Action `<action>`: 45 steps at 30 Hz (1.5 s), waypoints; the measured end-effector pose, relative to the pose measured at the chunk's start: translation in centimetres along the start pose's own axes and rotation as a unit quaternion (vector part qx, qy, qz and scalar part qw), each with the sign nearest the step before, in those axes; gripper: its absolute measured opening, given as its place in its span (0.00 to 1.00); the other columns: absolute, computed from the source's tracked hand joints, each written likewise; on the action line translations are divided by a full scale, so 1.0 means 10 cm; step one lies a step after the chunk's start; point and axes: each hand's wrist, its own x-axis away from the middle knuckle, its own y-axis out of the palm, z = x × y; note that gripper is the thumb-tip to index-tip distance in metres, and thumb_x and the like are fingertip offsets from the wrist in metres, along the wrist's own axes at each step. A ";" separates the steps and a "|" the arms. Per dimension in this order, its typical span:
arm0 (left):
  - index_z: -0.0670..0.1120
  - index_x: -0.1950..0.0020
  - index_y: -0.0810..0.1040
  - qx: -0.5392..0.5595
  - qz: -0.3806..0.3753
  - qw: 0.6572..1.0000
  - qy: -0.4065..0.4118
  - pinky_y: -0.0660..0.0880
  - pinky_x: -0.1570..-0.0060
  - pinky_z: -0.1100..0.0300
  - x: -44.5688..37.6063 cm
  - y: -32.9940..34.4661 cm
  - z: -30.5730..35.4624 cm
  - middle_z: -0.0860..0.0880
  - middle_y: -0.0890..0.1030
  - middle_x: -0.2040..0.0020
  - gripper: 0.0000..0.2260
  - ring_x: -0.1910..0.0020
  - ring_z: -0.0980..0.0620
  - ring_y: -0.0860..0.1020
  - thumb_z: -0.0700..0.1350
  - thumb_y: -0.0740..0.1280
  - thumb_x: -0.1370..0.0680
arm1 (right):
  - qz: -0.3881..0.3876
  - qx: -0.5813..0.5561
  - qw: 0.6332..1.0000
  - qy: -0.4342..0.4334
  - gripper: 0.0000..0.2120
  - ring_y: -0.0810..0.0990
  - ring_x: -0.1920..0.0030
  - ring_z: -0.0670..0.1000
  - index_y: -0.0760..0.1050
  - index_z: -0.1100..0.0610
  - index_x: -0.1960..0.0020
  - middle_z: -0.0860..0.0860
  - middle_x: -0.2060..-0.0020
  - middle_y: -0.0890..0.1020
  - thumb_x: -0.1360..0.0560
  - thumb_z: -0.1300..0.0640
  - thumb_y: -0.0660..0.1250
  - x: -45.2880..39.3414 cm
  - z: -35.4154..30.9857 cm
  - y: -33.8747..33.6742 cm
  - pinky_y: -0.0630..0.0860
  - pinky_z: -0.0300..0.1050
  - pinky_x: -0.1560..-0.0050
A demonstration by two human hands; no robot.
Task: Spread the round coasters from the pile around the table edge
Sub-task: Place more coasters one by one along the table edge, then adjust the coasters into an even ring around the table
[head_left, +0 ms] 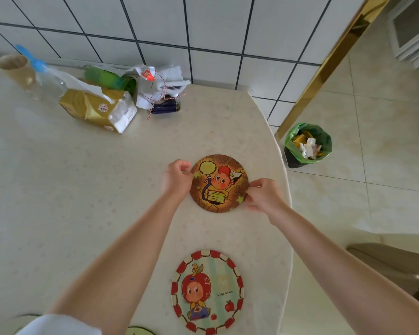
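Now, brown coaster (219, 183) between left hand (177, 177), right hand (264, 195) (edges pinched)

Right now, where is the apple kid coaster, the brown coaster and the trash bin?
Apple kid coaster (207, 291): head view, on the apple-headed figure at its middle.
Brown coaster (219, 183): head view, on the cartoon face at its centre.
Trash bin (324, 139): head view, on the green bag's rim.

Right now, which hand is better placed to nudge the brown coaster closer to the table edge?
Left hand, probably: it grips the brown coaster on the side away from the table edge, so it can push outward.
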 end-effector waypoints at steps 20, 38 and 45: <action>0.47 0.51 0.80 0.056 0.034 0.996 -0.060 0.69 0.68 0.67 0.13 -0.03 0.00 0.54 0.80 0.59 0.10 0.60 0.55 0.77 0.33 0.66 0.26 | 0.005 0.026 0.999 -0.043 0.07 0.84 0.56 0.60 0.76 0.59 0.51 0.60 0.49 0.80 0.26 0.67 0.67 -0.14 -0.24 0.02 0.84 0.53 0.62; 0.46 0.39 0.79 -0.018 -0.028 0.999 -0.017 0.78 0.50 0.57 0.78 -0.22 -0.36 0.50 0.79 0.47 0.14 0.49 0.51 0.77 0.34 0.64 0.23 | -0.006 0.098 0.992 -0.079 0.13 0.80 0.48 0.55 0.76 0.57 0.41 0.55 0.45 0.78 0.25 0.63 0.63 0.44 0.29 -0.06 0.82 0.55 0.47; 0.47 0.39 0.77 -0.033 -0.005 0.999 -0.023 0.71 0.49 0.62 1.70 -0.30 -0.96 0.51 0.77 0.44 0.15 0.47 0.53 0.74 0.35 0.66 0.24 | -0.038 0.070 0.996 -0.032 0.11 0.83 0.55 0.52 0.77 0.55 0.45 0.49 0.54 0.81 0.26 0.62 0.65 1.23 1.15 0.07 0.83 0.53 0.51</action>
